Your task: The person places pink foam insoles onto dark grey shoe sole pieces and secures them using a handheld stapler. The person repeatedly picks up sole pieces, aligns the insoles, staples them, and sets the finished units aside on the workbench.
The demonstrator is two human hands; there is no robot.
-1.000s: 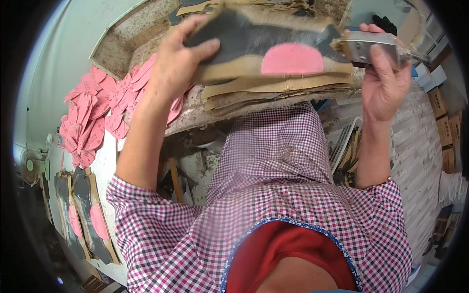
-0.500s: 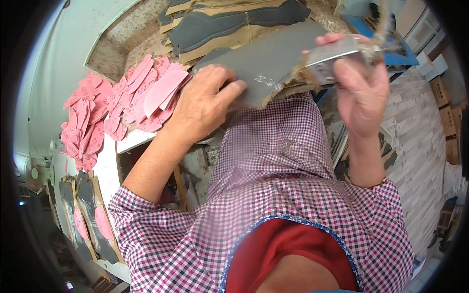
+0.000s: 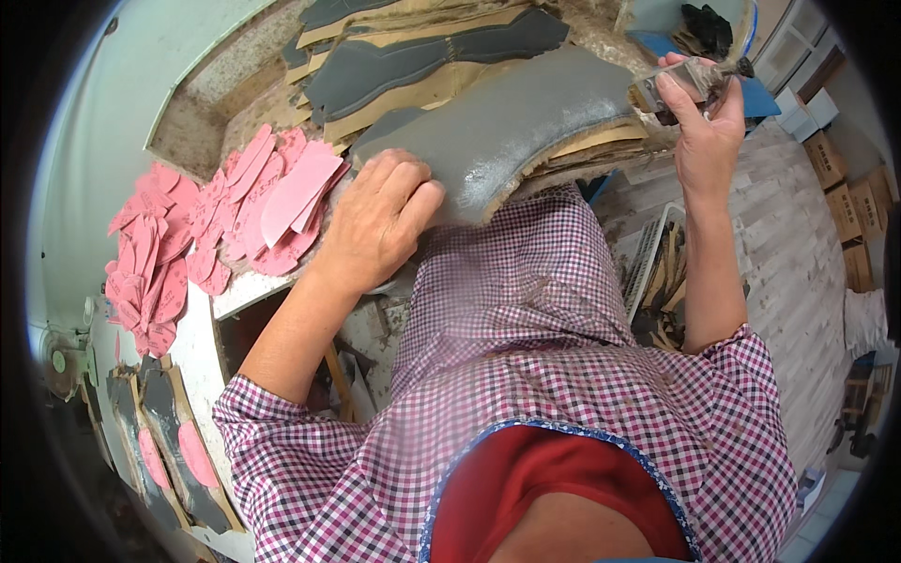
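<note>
**A:** What is seen at the centre of the frame?

**B:** A large grey sheet (image 3: 507, 131), curved like a shoe part with a glossy wet patch on it, is laid across a stack of brown card pieces (image 3: 601, 141) in the upper middle. It is pressed down at its lower left edge by the left hand (image 3: 380, 220), whose fingers are curled loosely with the knuckles up; nothing is gripped in it.

**A:** And the right hand?

**B:** The right hand (image 3: 704, 122) is raised at the upper right, closed around a brush (image 3: 690, 80) with a pale handle and dark bristles, held just past the sheet's right end.

**A:** What else is shown?

**B:** Pink insole-shaped cutouts (image 3: 272, 202) are piled at the left, just beside the left hand, with more spread further to the left. More grey cut shapes (image 3: 432, 52) are stacked on card along the top. A checked shirt (image 3: 526, 357) fills the lower half. Brown boxes (image 3: 849, 188) are seen on a pale floor at the right edge.
</note>
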